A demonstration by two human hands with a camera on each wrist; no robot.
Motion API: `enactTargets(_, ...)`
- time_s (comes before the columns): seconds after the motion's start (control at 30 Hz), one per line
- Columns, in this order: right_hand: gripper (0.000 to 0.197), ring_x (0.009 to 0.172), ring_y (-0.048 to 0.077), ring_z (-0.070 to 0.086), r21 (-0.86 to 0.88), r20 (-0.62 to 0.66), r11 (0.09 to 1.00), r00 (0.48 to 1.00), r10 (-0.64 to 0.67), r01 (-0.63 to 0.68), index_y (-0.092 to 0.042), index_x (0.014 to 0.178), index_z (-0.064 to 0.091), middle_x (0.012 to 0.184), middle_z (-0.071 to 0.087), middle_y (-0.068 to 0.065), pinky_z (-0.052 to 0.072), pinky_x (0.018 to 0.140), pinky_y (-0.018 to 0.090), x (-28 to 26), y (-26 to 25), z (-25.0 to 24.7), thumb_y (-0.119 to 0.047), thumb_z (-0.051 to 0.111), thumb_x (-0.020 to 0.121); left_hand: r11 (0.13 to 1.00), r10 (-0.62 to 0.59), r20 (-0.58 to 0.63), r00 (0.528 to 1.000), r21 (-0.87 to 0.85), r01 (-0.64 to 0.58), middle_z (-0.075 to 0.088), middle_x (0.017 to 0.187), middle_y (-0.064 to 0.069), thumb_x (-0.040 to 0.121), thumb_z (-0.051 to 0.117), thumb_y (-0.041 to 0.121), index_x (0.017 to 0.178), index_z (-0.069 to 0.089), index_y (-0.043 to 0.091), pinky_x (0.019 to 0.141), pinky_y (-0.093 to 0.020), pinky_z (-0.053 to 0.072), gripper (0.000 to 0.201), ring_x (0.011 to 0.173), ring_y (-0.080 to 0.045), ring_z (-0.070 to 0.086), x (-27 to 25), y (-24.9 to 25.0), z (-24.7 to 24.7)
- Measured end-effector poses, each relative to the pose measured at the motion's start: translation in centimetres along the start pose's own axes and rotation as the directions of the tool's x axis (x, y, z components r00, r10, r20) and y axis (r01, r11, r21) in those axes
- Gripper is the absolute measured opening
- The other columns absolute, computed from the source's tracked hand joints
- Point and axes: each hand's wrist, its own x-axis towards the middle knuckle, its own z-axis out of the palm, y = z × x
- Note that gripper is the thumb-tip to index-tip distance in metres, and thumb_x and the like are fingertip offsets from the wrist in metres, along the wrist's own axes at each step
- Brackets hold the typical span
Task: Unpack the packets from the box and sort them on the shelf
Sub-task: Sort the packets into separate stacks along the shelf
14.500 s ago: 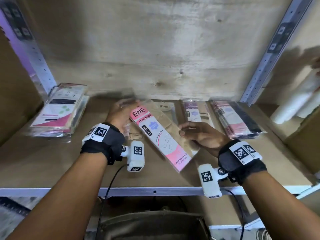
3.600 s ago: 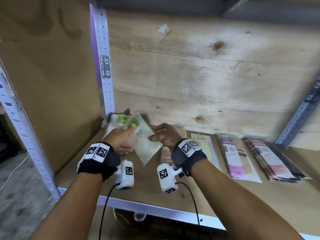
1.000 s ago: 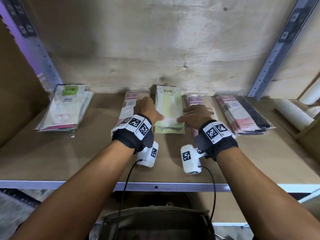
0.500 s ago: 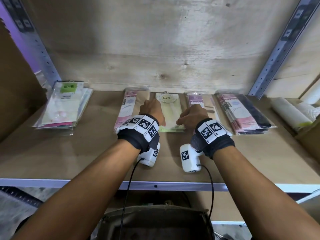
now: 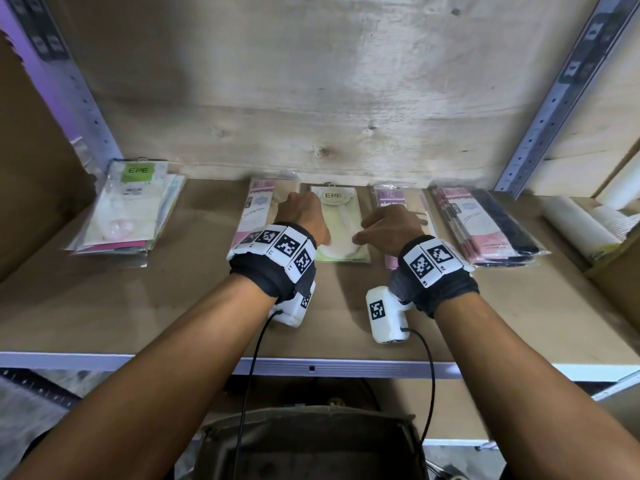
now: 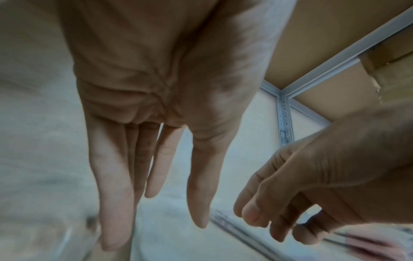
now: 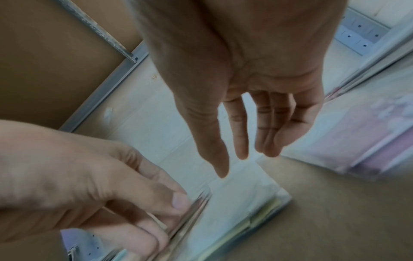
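A pale green packet (image 5: 341,223) lies flat on the wooden shelf (image 5: 173,306), between a pink packet (image 5: 258,209) and another pink packet (image 5: 391,197). My left hand (image 5: 301,216) hovers at its left edge. In the left wrist view the left hand (image 6: 156,176) has straight fingers and holds nothing. My right hand (image 5: 388,230) is at the packet's right edge, fingers relaxed and empty. The right wrist view shows the right hand (image 7: 245,141) above the packet (image 7: 241,199). The open box (image 5: 311,445) sits below the shelf; its contents are hidden.
A stack of packets with a green label (image 5: 128,206) lies at the shelf's left. A pile of pink and black packets (image 5: 485,230) lies at the right. Rolls of paper cups (image 5: 581,226) sit beyond the right upright (image 5: 540,126). The metal front edge (image 5: 311,368) runs below my wrists.
Over the last second both hands slid the pale green packet back toward the wall and squared it between the pink packets. The hands have barely moved since.
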Motion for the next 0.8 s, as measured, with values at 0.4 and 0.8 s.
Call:
enactTargets(0.4, 0.007, 0.048, 0.012, 0.058, 0.347, 0.049, 0.929, 0.986, -0.157, 0.131, -0.011, 0.08, 0.069, 0.062, 0.064, 0.004, 0.042, 0.046, 0.022, -2.6, -3.5, 3.4, -0.006, 0.07, 0.086, 0.713, -0.142, -0.184, 0.973, -0.701, -0.028, 0.074, 0.073, -0.014, 0.08, 0.07, 0.013, 0.069, 0.069, 0.014, 0.083, -0.051, 0.06, 0.011, 0.079, -0.034, 0.075, -0.2, -11.9, -9.3)
enactTargets(0.8, 0.011, 0.045, 0.016, 0.059, 0.294, 0.349, 0.944, 0.903, -0.25, 0.148, -0.002, 0.083, 0.064, 0.061, 0.061, 0.008, 0.051, 0.044, 0.022, -2.5, -18.7, 15.9, 0.005, 0.057, 0.089, 0.85, -0.428, -0.264, 0.864, -0.443, 0.285, 0.069, 0.089, -0.009, 0.084, 0.062, 0.018, 0.084, 0.07, 0.011, 0.078, -0.029, 0.047, 0.011, 0.084, -0.031, 0.062, -1.8, -29.5, -12.4)
